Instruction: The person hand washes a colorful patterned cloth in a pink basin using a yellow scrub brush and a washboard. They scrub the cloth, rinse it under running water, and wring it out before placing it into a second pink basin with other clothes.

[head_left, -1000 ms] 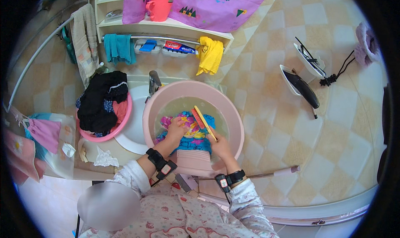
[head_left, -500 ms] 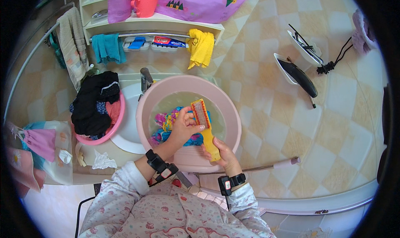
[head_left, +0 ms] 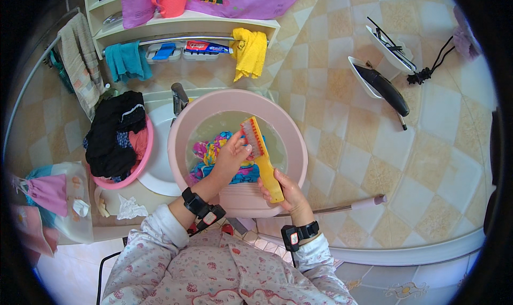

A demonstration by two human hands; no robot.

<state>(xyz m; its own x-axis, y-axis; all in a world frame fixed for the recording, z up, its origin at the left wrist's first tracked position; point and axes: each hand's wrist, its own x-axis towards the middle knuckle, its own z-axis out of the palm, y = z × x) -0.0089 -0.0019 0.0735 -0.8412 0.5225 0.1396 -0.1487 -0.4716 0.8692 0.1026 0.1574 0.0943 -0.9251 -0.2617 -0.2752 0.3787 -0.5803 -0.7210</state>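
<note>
A yellow scrubbing brush [head_left: 269, 178] with red and whitish bristles is held above a pink basin [head_left: 176, 139]. My right hand [head_left: 288, 191] is wrapped round the lower end of its handle. Beside the bristles is my left hand [head_left: 228, 159], its fingers stretched out and apart; whether the fingertips touch the bristles I cannot tell. Below the hands, a multicoloured cloth [head_left: 216, 145] in blue, pink and yellow lies partly in the cloudy water. My left hand and wrist hide some of the cloth.
Left of the basin stand a white sink [head_left: 159, 169] with a metal faucet [head_left: 179, 96] and a pink tub [head_left: 150, 155] heaped with dark clothes [head_left: 115, 137]. Behind, towels hang on a rail [head_left: 176, 38] under a shelf. A hair dryer [head_left: 386, 91] sits in a wall holder.
The brush has turned so its bristles face more toward my left hand. My left fingers have come off the brush head's lower part. The whole view has shifted slightly.
</note>
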